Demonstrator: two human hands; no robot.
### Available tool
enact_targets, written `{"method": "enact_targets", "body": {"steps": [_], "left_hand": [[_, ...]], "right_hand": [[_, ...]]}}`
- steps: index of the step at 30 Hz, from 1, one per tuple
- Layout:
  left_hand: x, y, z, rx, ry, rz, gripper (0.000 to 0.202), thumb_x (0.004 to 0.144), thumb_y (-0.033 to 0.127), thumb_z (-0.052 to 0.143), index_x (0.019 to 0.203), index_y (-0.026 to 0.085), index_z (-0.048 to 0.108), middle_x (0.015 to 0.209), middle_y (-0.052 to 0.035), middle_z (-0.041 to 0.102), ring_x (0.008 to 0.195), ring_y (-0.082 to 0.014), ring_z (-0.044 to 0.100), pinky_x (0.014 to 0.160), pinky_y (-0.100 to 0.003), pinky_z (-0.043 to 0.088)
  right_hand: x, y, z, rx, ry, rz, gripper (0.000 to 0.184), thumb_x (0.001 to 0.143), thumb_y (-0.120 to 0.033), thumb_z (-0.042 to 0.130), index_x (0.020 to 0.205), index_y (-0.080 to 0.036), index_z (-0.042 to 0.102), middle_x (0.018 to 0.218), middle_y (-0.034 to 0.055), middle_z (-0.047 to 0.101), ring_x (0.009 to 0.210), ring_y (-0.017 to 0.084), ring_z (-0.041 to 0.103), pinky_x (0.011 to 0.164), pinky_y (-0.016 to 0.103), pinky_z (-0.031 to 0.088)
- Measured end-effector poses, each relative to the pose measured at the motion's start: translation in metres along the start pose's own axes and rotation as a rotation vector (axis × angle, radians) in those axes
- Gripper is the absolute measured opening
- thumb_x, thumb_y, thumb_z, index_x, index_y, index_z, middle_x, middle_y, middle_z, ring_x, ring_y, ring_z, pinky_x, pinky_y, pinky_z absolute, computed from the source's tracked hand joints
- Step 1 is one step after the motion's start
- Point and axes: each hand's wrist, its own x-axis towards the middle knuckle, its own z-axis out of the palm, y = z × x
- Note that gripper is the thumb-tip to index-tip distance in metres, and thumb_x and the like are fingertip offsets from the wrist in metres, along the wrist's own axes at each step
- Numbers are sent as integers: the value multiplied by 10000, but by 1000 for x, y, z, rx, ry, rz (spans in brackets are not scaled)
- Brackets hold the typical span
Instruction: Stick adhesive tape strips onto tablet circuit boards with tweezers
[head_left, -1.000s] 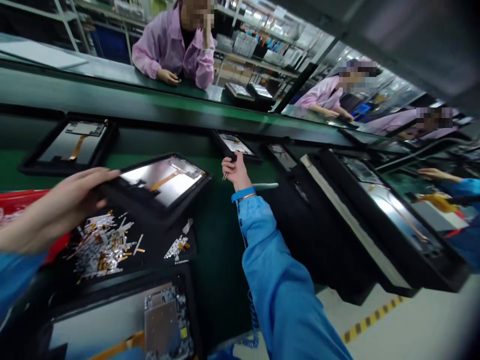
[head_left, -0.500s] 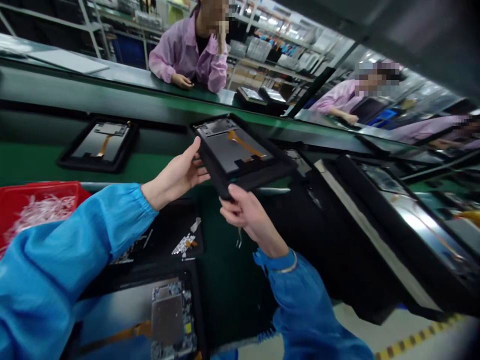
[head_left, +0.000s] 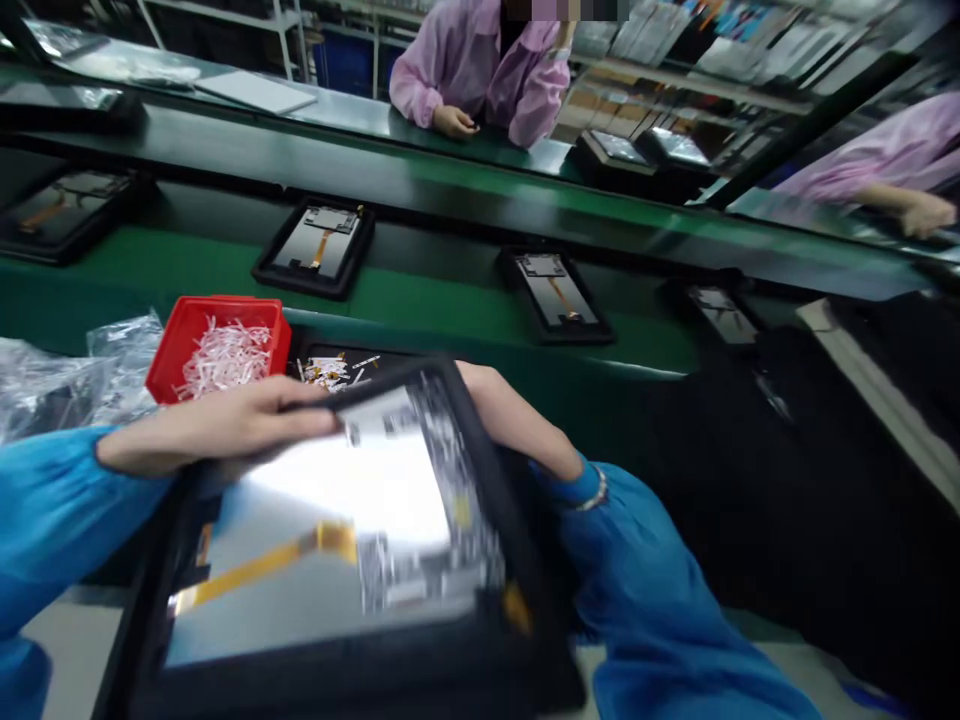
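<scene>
Close in front of me is a black foam tray [head_left: 352, 660] with an opened tablet [head_left: 262, 590] in it, tilted and slightly blurred. Its silver panel reflects bright light; a circuit board and an orange ribbon cable show. My left hand [head_left: 225, 425] is closed on the tray's far left edge, thumb on top. At the far right edge, my right hand [head_left: 517, 415] grips the same tray, its fingers mostly hidden behind it. Just beyond lie small white and orange strips [head_left: 330, 372] on a dark mat. A red bin [head_left: 281, 335] of white strips stands past my left hand.
Several trayed tablets sit along the green line, including one tray [head_left: 559, 325] ahead and another [head_left: 345, 285] further left. Clear plastic bags [head_left: 120, 360] lie at left. Black material [head_left: 735, 490] covers the right side. A co-worker in pink [head_left: 480, 60] sits opposite.
The smaller tray I was holding now rests on the green line, out of my hands. Both hands have come back toward me and taken hold of the nearer tray, now raised. The view has swung right.
</scene>
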Motion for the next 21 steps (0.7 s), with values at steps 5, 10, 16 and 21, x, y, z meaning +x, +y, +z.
{"method": "enact_targets", "body": {"steps": [5,10,16,21], "left_hand": [[-5,-29,26,472,-301,222,362,849,524,778,725,190,716,660,3,620,589,-134,523,566,-230,395],[-3,-45,36,679,-137,456,520,988,637,549,807,175,701,923,-73,593,835,-204,536,779,-314,436],[13,-42,26,692,39,549,348,1035,473,553,920,163,661,909,-46,547,823,-193,498,765,-311,390],[13,-32,30,551,-68,552,235,1030,312,544,883,186,677,882,-10,589,791,-145,554,742,-266,406]], "right_hand": [[43,-6,30,7,-232,42,90,887,-117,755,946,-183,740,1026,38,638,839,142,617,773,268,474],[43,-4,39,-40,-300,131,66,935,-122,688,906,-167,650,1060,52,588,782,147,554,695,281,401],[20,-24,18,-1,-263,146,85,1009,-149,577,945,-198,551,993,34,613,805,160,566,732,290,407],[3,-46,8,70,-147,108,87,1020,-163,518,948,-211,525,978,36,601,797,158,563,739,306,452]]}}
